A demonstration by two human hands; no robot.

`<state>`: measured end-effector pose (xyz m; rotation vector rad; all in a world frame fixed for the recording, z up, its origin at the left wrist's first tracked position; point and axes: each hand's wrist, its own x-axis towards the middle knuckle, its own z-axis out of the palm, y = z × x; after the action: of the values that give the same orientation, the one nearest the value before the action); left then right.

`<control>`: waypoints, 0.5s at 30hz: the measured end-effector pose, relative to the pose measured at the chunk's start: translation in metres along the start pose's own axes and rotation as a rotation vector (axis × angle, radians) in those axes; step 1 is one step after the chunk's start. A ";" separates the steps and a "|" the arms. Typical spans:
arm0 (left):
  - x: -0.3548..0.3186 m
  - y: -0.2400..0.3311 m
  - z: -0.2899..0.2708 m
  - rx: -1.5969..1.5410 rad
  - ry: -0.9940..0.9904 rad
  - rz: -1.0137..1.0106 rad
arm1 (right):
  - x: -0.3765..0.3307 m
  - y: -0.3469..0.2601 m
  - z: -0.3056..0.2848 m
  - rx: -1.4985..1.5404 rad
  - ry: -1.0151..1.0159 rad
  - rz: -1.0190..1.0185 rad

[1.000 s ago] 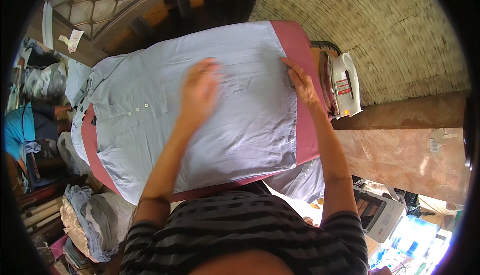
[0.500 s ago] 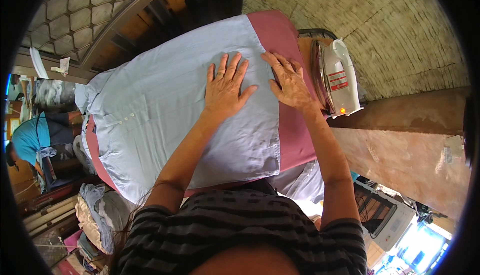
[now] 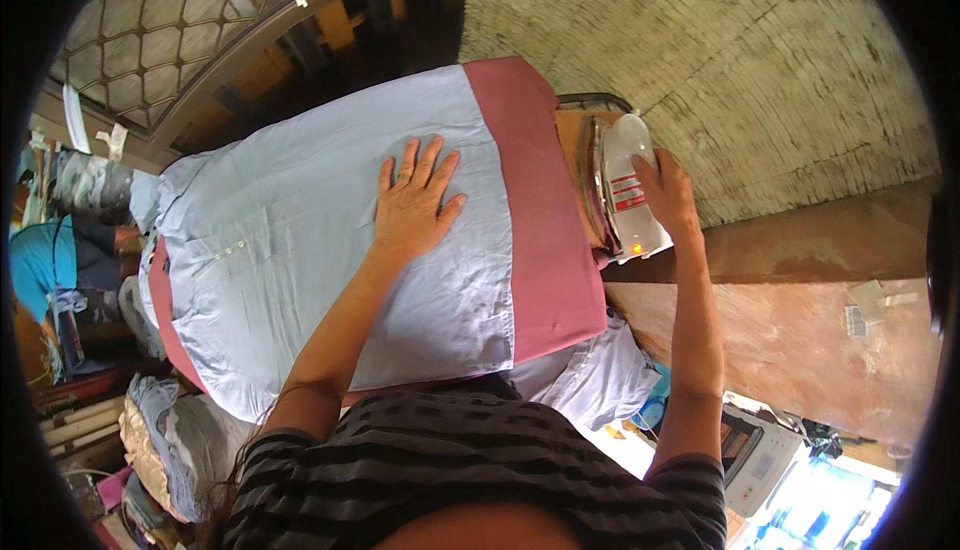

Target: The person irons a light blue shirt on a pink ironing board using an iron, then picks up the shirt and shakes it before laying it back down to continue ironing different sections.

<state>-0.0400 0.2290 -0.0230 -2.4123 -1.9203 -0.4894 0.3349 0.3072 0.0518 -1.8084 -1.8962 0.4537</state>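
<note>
A light blue shirt (image 3: 310,220) lies spread over a dark red ironing board (image 3: 545,220), its small buttons toward the left. My left hand (image 3: 415,203) rests flat on the cloth with its fingers spread. A white steam iron (image 3: 630,165) with red markings and a lit orange lamp stands at the board's right end. My right hand (image 3: 670,193) is closed around the iron's handle, and some of its fingers are hidden behind it.
A concrete wall (image 3: 700,60) rises behind the iron, with a brown ledge (image 3: 770,320) to the right. A metal grille (image 3: 150,30) borders the far left. Folded clothes (image 3: 180,440) are heaped at lower left. A person in a teal shirt (image 3: 40,260) is at far left.
My right hand has left the shirt's right edge and moved right to the iron's handle. My left hand stays flat on the shirt. The whole view has shifted slightly.
</note>
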 end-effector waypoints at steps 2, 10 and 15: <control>0.000 0.003 0.003 -0.022 0.013 0.005 | 0.014 0.015 0.003 0.178 -0.039 0.023; -0.004 0.001 0.007 -0.071 0.061 0.023 | -0.016 -0.050 -0.024 0.164 -0.024 0.093; -0.004 0.000 0.001 -0.078 0.034 0.007 | -0.063 -0.108 -0.013 0.130 -0.051 -0.145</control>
<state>-0.0410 0.2255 -0.0248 -2.4393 -1.9140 -0.6122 0.2524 0.2356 0.1147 -1.5787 -1.9684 0.5626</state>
